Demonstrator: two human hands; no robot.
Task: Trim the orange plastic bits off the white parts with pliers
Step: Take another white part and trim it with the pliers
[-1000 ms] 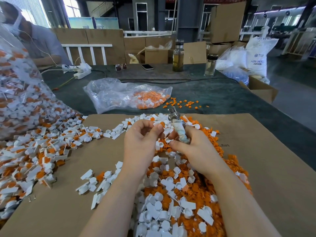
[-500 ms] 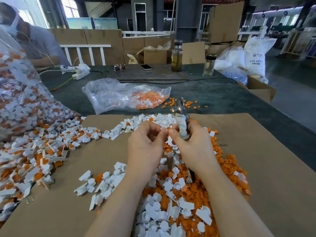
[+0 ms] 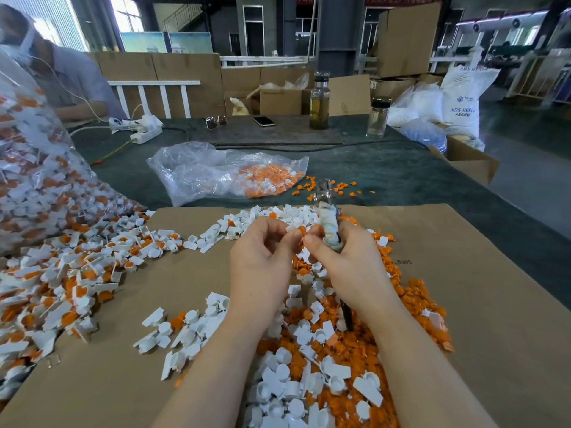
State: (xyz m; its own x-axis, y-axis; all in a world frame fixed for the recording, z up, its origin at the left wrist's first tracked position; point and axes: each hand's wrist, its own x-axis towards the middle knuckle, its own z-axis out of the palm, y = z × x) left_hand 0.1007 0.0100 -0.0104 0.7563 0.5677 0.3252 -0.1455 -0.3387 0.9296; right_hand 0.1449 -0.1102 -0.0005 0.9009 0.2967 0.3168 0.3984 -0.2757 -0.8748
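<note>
Brown cardboard (image 3: 463,304) on the desk is carrying trimmed white plastic parts (image 3: 191,332) and many untrimmed; my left hand (image 3: 262,257) is pinching one, my right hand (image 3: 349,261) gripping cloth-wrapped metal pliers (image 3: 327,217).

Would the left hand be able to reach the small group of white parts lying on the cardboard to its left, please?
Probably yes. The left hand pinches a small part, but the white parts lie close beside its forearm on bare cardboard, nothing between.
</note>
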